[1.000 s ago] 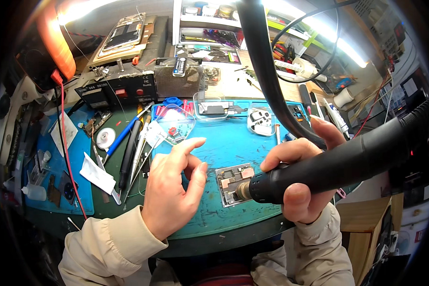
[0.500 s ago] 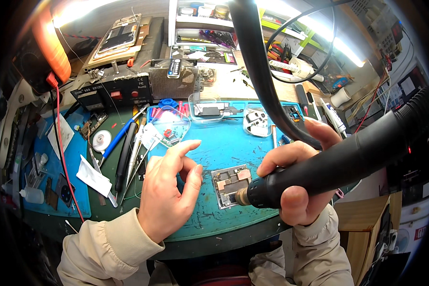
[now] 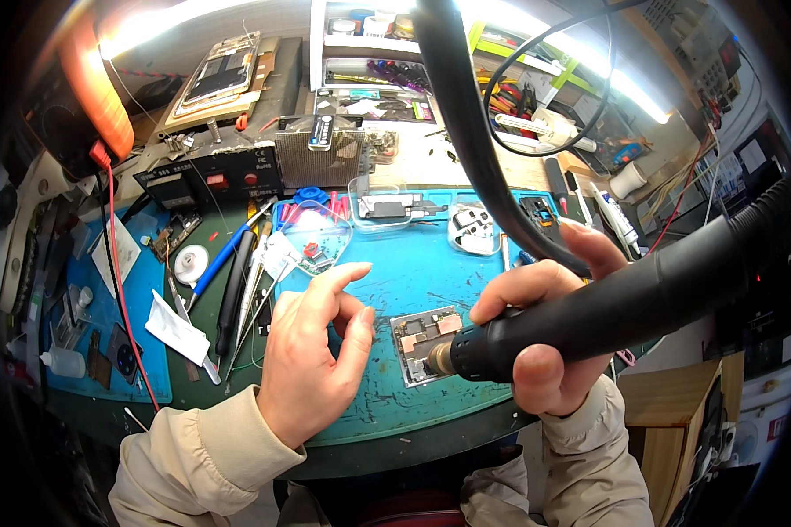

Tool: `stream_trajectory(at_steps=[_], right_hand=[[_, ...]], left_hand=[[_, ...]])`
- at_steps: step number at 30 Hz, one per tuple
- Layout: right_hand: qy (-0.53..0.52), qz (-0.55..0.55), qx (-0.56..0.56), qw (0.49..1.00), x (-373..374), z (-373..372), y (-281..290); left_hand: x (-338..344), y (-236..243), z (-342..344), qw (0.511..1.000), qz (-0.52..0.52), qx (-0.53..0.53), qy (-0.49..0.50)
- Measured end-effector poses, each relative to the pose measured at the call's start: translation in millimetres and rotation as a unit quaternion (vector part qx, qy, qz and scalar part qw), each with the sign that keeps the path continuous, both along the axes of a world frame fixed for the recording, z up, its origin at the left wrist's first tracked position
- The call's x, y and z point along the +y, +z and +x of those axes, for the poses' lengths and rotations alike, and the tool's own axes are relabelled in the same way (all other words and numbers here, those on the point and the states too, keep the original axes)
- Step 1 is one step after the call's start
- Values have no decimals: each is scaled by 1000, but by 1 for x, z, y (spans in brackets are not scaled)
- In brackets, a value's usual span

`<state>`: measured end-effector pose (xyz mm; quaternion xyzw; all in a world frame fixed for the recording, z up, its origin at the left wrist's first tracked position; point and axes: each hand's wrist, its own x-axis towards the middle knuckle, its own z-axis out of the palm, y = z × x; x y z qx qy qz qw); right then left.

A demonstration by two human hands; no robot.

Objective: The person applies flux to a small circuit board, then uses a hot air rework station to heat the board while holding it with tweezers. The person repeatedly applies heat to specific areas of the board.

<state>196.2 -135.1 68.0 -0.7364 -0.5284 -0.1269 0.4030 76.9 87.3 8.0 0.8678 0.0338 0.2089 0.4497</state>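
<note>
A black hot air gun (image 3: 580,325) lies across my right hand (image 3: 545,378), whose fingers and thumb wrap round its front part. Its brass-coloured nozzle (image 3: 440,358) is over the lower right part of a small circuit board (image 3: 417,327) in a flat metal frame, hiding some of it. Whether the nozzle touches the board I cannot tell. Left of the board my left hand (image 3: 316,351) is held with its fingers loosely curved and the thumb apart from them, nothing between. The board rests on a blue work mat (image 3: 387,263).
Tweezers (image 3: 248,303), a blue pen-like tool (image 3: 220,261) and a solder reel (image 3: 191,264) lie to the left. Clear boxes of small parts (image 3: 475,230) stand along the mat's back. A thick black hose (image 3: 475,114) hangs down at centre right. Behind is a black powered unit (image 3: 220,176).
The nozzle has shifted slightly to the left over the board. My left hand stays almost where it was.
</note>
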Motion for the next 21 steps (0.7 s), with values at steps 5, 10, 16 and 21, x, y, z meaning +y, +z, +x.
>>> stream_trajectory(at_steps=[5, 10, 16, 21], right_hand=[[1, 0, 2, 1000, 1, 0, 1], [3, -1, 7, 1000, 2, 1, 1], [6, -1, 10, 1000, 2, 0, 2], [11, -2, 12, 1000, 4, 2, 3]], left_hand=[[0, -1, 0, 1000, -7, 3, 0], [0, 0, 0, 1000, -5, 5, 0], [0, -1, 0, 1000, -13, 3, -5], [0, -3, 1, 1000, -2, -7, -3]])
